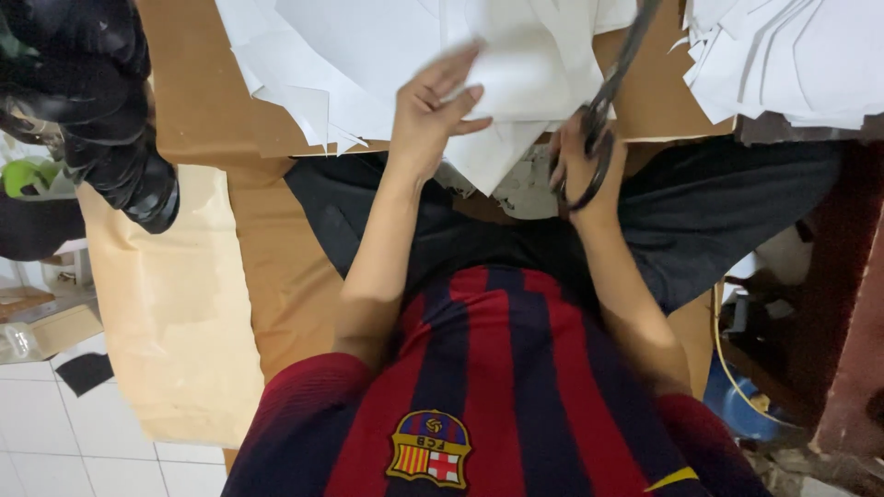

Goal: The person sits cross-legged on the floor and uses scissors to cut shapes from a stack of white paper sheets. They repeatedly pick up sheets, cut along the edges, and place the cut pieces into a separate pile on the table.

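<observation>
The left hand [433, 106] lies flat on a white paper sheet [516, 83], fingers stretched out and spread, the thumb pointing right across the sheet's near part; it presses on the paper and grips nothing. The right hand [575, 161] is clenched around the dark handles of a pair of scissors [608, 101], fingers through the loops. The long blades run up and away to the far right, their tips passing out of the top of the picture, and they lie along the right edge of the sheet under the left hand. Whether the blades are parted or closed cannot be told.

The sheet sits in the middle at the far side, just beyond the person's lap, with one pointed corner hanging down toward the body between the two hands. It rests on a heap of white paper pieces [331, 64] that spreads to the far left. A second stack of cut white paper [792, 64] lies at the far right, apart from the scissors. Under all of it is brown cardboard [203, 101], which runs down the left side, with a paler brown sheet [166, 304] over white floor tiles [37, 414] at the near left. A black bag [101, 101] bulges at the far left. The person wears a red and dark blue striped shirt [488, 387] and dark trousers [718, 212].
</observation>
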